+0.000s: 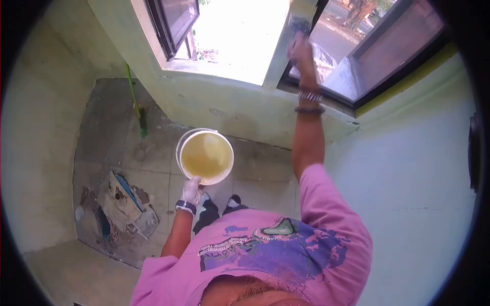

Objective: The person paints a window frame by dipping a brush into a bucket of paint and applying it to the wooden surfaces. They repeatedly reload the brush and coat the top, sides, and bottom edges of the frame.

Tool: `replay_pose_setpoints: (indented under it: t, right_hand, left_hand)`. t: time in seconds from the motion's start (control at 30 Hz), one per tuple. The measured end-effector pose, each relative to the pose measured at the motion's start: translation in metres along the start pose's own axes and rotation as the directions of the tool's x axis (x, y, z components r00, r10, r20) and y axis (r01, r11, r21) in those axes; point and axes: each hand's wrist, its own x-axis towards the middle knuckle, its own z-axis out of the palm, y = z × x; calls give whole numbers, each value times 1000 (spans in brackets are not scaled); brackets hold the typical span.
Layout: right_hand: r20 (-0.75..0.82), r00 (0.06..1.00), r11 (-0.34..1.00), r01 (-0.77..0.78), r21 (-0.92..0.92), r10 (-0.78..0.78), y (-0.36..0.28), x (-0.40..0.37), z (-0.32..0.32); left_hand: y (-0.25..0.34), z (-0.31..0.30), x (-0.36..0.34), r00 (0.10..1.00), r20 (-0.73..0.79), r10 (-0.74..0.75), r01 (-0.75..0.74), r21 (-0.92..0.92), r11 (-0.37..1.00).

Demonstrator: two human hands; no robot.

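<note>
White round bucket (179, 153), murky yellow liquid (206, 155) inside

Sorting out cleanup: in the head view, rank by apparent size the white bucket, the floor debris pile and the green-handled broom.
1. crumpled grey debris pile on the floor.
2. white round plastic bucket, held nearer the camera, so true rank unsure.
3. green-handled broom, long but slim.
</note>
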Motion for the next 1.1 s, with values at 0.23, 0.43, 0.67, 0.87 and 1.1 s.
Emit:
replay_pose_setpoints:
  t: [0.23, 0.43, 0.67, 0.87, 1.1]
  right_hand:
    - [157, 644, 536, -727, 430, 748, 277, -72, -33]
    - [143, 952, 942, -292, 165, 270, 21, -15, -24]
    - [156, 929, 929, 301, 216, -337, -209, 65, -8]
    - [7, 988, 981, -151, 118, 152, -16, 9, 4]
    - [132, 855, 865, -492, -101, 502, 144, -159, -22]
  left_hand:
    - [5, 2, -12, 997, 71, -11, 7, 59, 998]
    - [-1, -9, 2, 997, 41, -59, 56, 66, 996]
    - [-4, -3, 13, 999, 15, -38, 36, 100, 994]
    - [-6, 9, 7, 1000, 25, 9, -9, 39, 999]
    - [-7, 11, 2, 999, 35, -1, -3, 91, 996]
